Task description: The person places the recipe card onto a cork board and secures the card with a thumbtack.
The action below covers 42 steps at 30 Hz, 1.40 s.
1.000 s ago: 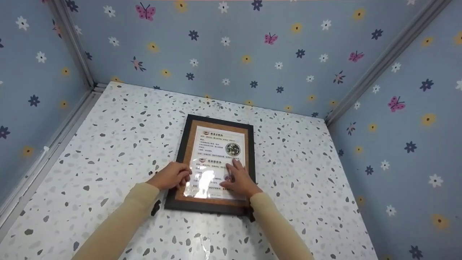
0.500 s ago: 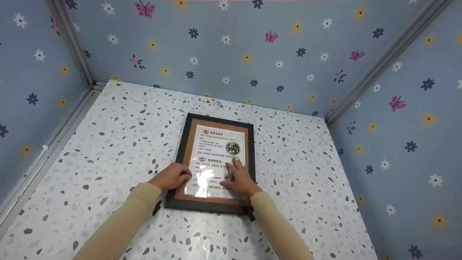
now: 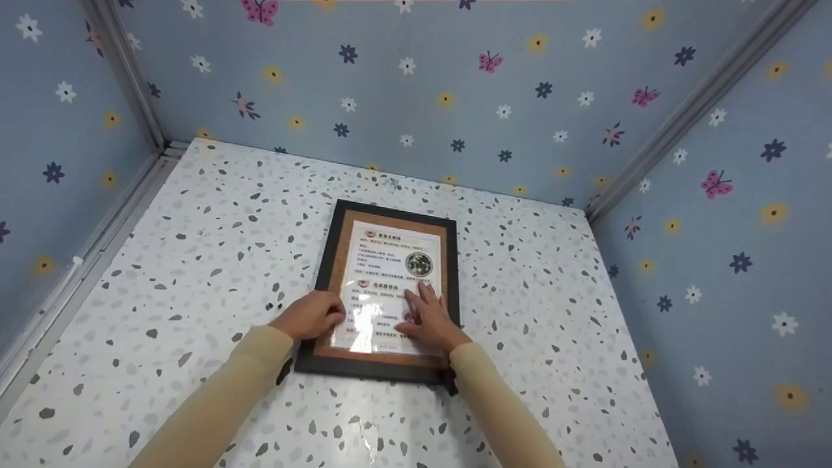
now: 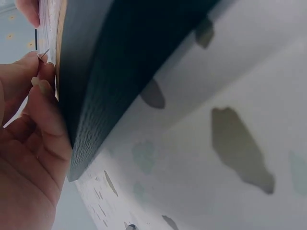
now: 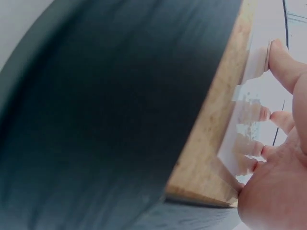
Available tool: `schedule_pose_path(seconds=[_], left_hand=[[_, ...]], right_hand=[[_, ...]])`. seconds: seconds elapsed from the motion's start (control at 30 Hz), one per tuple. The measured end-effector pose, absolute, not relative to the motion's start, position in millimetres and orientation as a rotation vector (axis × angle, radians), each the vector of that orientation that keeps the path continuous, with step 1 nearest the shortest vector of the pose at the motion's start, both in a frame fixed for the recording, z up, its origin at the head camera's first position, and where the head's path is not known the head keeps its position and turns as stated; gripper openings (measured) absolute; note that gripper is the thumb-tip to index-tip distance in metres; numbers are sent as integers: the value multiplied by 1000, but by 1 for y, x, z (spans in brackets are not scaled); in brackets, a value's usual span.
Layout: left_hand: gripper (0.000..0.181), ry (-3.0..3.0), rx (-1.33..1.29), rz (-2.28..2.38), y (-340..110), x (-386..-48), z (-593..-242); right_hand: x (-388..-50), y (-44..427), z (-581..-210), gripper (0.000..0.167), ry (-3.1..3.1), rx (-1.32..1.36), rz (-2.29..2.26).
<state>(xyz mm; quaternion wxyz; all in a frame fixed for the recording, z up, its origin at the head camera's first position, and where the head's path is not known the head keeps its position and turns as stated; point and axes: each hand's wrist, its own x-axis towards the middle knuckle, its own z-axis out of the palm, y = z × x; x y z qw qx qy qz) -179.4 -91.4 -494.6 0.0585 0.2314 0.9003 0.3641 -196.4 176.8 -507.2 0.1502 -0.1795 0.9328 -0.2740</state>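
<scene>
A black-framed cork board (image 3: pixel 452 273) lies on the speckled surface. On its cork sits a glossy, laminated-looking printed sheet (image 3: pixel 390 260) with text and round food pictures. My left hand (image 3: pixel 309 315) is at the left edge of the sheet. In the left wrist view its thumb and finger pinch a pin (image 4: pixel 44 53); the thin metal point shows, while fingers hide most of the head. With fingers spread, my right hand (image 3: pixel 430 318) rests on the lower right part of the sheet. The right wrist view shows these fingertips (image 5: pixel 265 113) touching the glossy sheet, where they are reflected.
The board lies on a white speckled tabletop (image 3: pixel 214 260). Blue panels with flowers and butterflies (image 3: pixel 390 84) enclose its back, left and right sides, with grey metal strips (image 3: pixel 689 110) at the corners. Dark stands or clips (image 3: pixel 284 372) poke out by the frame's lower corners.
The whole head view has shifted very slightly, so the board appears a little higher. My left fingers have closed in a bit at the sheet's edge. My right hand stays in place.
</scene>
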Motion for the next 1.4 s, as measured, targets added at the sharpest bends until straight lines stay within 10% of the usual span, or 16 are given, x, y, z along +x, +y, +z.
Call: schedule_pose_path(seconds=[0.17,1.4], left_hand=[[6,2644,729,1072,-103,-228,-580],[13,2564,590,1002,-97,-238,-578]], right_hand=[[-232,188,-582,79,2761,-484,-699],[-234,193,-585,83,2700,-494,-631]])
